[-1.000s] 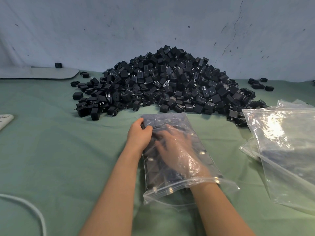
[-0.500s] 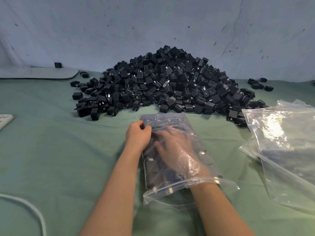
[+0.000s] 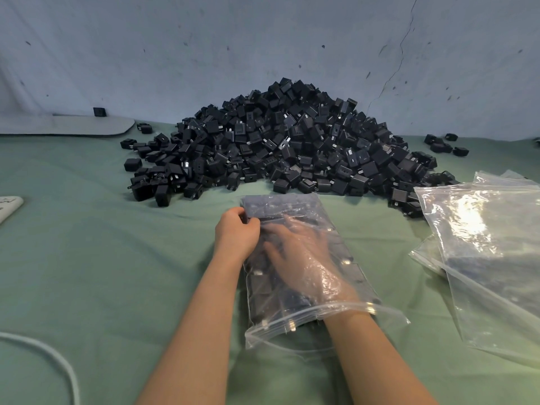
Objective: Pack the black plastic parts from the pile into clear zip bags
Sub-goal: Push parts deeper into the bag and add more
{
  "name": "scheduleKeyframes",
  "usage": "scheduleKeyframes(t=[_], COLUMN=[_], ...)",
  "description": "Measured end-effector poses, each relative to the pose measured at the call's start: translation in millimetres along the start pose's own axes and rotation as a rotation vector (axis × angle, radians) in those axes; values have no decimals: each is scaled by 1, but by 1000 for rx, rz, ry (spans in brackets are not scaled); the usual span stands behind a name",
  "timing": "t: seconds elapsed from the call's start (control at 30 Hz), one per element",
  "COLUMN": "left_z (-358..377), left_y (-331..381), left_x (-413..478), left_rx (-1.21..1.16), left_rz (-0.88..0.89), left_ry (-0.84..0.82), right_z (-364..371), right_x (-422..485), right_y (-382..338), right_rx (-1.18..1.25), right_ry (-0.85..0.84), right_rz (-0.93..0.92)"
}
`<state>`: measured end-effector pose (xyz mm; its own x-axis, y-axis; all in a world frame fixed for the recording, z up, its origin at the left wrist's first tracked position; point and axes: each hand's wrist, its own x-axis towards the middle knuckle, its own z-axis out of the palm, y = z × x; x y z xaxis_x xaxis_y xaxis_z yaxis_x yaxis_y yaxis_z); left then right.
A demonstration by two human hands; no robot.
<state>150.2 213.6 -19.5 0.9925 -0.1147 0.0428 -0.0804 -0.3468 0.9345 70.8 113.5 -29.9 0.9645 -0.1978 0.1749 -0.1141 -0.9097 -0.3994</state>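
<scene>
A big pile of black plastic parts [image 3: 292, 144] rises against the wall at the back of the green table. In front of it lies a clear zip bag [image 3: 280, 204] with rows of black parts inside and its mouth open toward me. My right hand [image 3: 301, 255] is inside the bag up to the wrist, fingers spread flat on the parts. From outside, my left hand [image 3: 236, 232] grips the bag's left edge near its far end, fingers curled on the plastic.
More clear zip bags [image 3: 491, 244] lie stacked at the right. A few stray black parts [image 3: 447, 143] sit at the back right. A grey flat board [image 3: 67, 127] lies at the back left, a white cable [image 3: 55, 358] at the near left, a white object [image 3: 7, 207] at the left edge.
My left hand slid slightly up the bag's edge and curled its fingers tighter on the plastic. My right hand stays inside the bag, barely shifted.
</scene>
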Motion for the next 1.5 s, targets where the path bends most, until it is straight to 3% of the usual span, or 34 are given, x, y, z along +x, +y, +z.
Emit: scheduleKeyframes(t=[0.63, 0.93, 1.03, 1.07, 1.17, 1.2, 1.3, 1.37, 1.43, 1.5], left_z=[0, 2, 2, 2, 3, 3, 4, 5, 4, 3], left_y=[6, 2, 2, 2, 2, 3, 5, 7, 12, 21], left_x=[-5, -2, -2, -2, -4, -5, -8, -7, -3, 8], left_rx=[-47, -29, 5, 14, 15, 17, 101, 135, 109, 58], left_rz=[13, 73, 87, 84, 68, 67, 87, 99, 91, 70], left_ry=[-119, -78, -72, -73, -104, -109, -89, -71, -37, 8], right_z=[1, -28, -44, -56, -97, -108, -122, -114, -103, -88], right_x=[1, -58, -108, -120, -136, -136, -104, -60, -3, 48], right_y=[0, -19, -26, -27, -32, -32, -36, -33, -26, -17], right_rx=[-13, -240, -235, -195, 155, 284, 417, 372, 228, 133], right_ry=[21, -155, -93, -99, -377, -395, -80, 110, 173, 91], right_rz=[-25, 55, -108, -158, -145, -149, -158, -71, 74, 180])
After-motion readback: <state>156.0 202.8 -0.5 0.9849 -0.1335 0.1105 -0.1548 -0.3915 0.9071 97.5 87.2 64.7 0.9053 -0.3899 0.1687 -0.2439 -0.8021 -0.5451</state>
